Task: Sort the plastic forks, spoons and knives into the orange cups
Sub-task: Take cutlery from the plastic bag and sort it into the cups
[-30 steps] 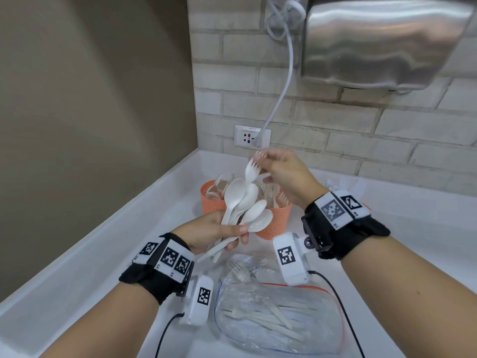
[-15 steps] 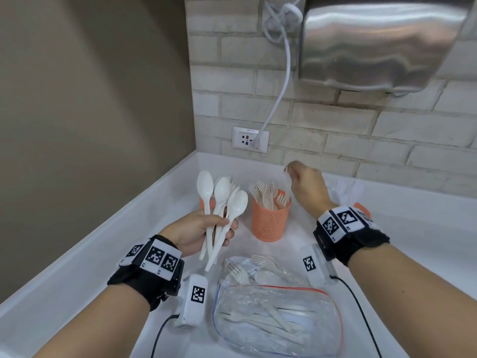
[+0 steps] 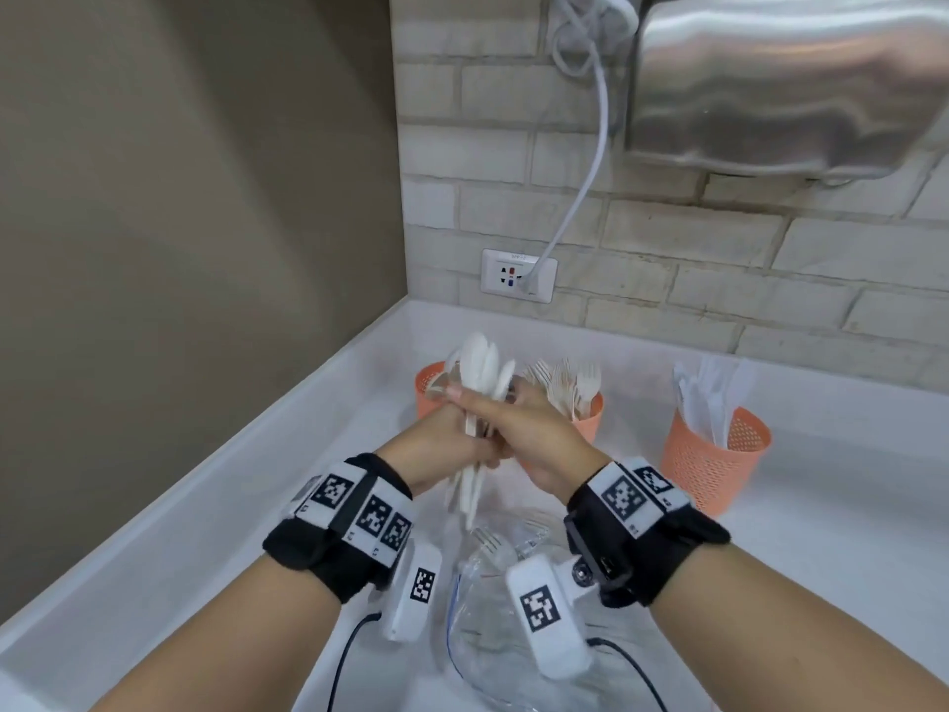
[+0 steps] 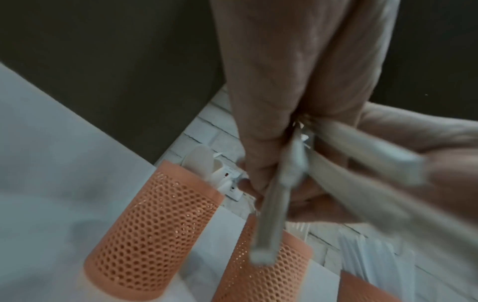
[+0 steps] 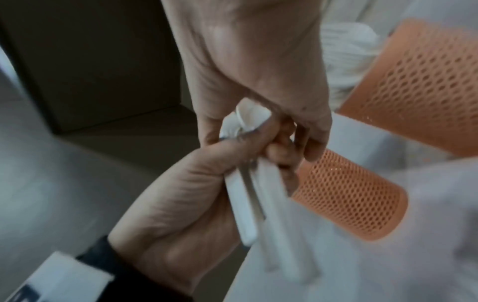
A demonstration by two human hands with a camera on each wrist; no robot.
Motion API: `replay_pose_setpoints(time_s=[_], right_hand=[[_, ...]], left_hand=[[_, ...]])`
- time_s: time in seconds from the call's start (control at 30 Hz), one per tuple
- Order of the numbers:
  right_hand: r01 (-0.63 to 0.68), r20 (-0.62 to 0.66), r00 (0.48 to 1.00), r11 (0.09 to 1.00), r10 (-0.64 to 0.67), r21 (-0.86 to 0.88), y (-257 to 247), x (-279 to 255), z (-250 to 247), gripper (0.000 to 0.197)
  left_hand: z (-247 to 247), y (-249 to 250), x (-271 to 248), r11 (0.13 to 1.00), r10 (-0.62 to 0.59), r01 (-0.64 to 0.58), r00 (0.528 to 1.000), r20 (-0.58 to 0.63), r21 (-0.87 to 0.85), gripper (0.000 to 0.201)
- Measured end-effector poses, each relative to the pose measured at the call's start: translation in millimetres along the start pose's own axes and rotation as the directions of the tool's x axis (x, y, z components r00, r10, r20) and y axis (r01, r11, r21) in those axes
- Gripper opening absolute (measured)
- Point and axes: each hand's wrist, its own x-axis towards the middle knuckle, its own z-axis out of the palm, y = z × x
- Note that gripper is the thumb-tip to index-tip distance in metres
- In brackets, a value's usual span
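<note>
The white spoons (image 3: 480, 375) stood up in a bunch, bowls on top. Your left hand (image 3: 441, 444) gripped their handles. Your right hand (image 3: 534, 434) closed around them too, just in front of the left orange cup (image 3: 429, 385) on the bench (image 3: 821, 531).

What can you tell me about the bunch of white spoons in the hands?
The spoons are plain white and look like smooth plastic, with rounded bowls and long flat handles. They are gathered into one bunch, bowls up and handles hanging down and spreading a little. The left hand grips the handles, and the right hand closes round the bunch too. The bunch is off the counter, in front of the leftmost orange cup. How many spoons there are is hard to tell.
</note>
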Motion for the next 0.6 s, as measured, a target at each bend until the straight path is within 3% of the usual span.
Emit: replay_pose_setpoints(time_s=[0.13, 0.23, 0.27, 0.33, 0.4, 0.43, 0.53, 0.6], right_hand=[[-0.018, -0.146, 0.989, 0.994, 0.033, 0.108, 4, 15, 8, 0.008], [0.022, -0.217, 0.976, 0.984, 0.017, 0.176, 0, 30, 7, 0.025], [0.056, -0.236, 0.972, 0.972, 0.000, 0.227, -4, 35, 4, 0.028], [0.147, -0.315, 0.948, 0.946, -0.051, 0.289, -13, 47, -6, 0.026], [0.235, -0.411, 0.904, 0.941, -0.118, 0.245, -17, 59, -13, 0.032], [0.272, -0.437, 0.886, 0.938, -0.156, 0.215, -18, 66, -15, 0.035], [0.321, -0.449, 0.863, 0.938, -0.231, 0.134, -15, 84, -13, 0.041], [0.336, -0.447, 0.856, 0.936, -0.258, 0.102, -13, 95, -9, 0.042]], left_hand=[[-4, -2, 0, 0.998, -0.024, 0.022, 0.999, 0.038, 0.064, 0.035], [-26, -3, 0, 0.995, -0.060, 0.050, 0.990, 0.125, 0.081, 0.041], [-37, -4, 2, 0.997, -0.060, 0.055, 0.994, 0.097, 0.054, 0.042], [-60, -7, 13, 0.997, -0.066, 0.069, 0.993, -0.101, 0.026, 0.044], [-81, -13, 28, 0.993, -0.067, 0.094, 0.954, -0.292, 0.077, 0.061], [-88, -16, 36, 0.983, -0.071, 0.119, 0.947, -0.314, 0.137, 0.075], [-96, -29, 58, 0.924, -0.154, 0.202, 0.974, -0.167, 0.325, 0.114], [-95, -37, 71, 0.915, -0.216, 0.226, 0.974, -0.067, 0.333, 0.122]])
